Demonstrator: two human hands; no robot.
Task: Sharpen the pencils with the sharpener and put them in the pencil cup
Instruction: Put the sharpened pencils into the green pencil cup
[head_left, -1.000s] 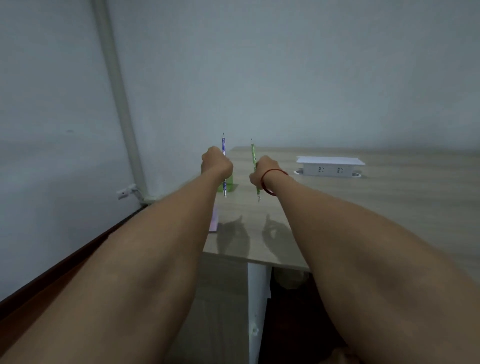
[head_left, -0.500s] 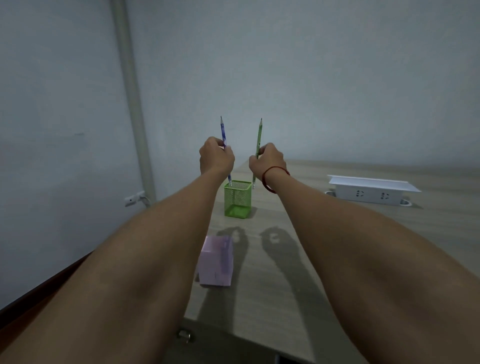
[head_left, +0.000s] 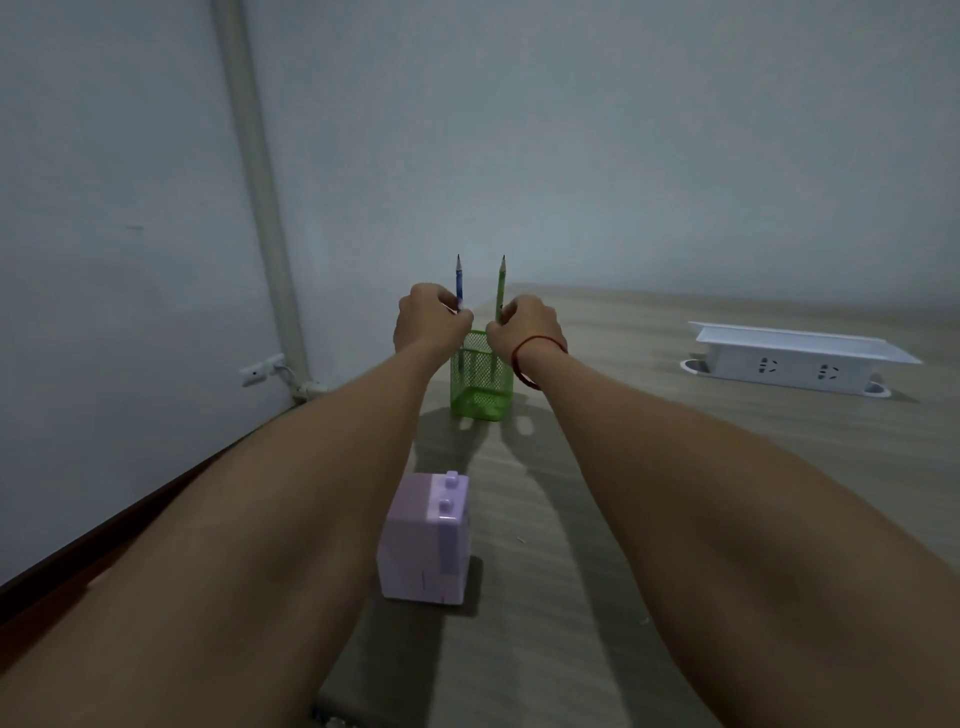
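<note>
Blue and green, one pencil to each hand. The left hand (head_left: 428, 322) curls its fingers round the blue pencil (head_left: 459, 280) at mid-shaft. The right hand (head_left: 524, 327), a red cord (head_left: 525, 361) at its wrist, pinches the green pencil (head_left: 501, 283) the same way. Both hands hover just over the rim of the green mesh cup (head_left: 480, 389), one above each side of it.

The pencils are probably light, stiff and thin, with brittle points. The shaft, well below the tip, looks like the right place to hold them. Dropped from high up, one might bounce or nudge the cup, which looks light too.

Each pencil stands nearly upright, its long axis vertical and close to parallel with the other. The sharpened tips point up and the blunt ends point down into the cup's mouth. Faint dark lines behind the mesh suggest the lower ends are already inside, though I cannot be sure.

Nearer the person than the cup, and apart from it, the lilac sharpener (head_left: 426, 540) sits on the wooden table (head_left: 675, 467). A white power strip (head_left: 795, 358) lies well right of the cup.
</note>
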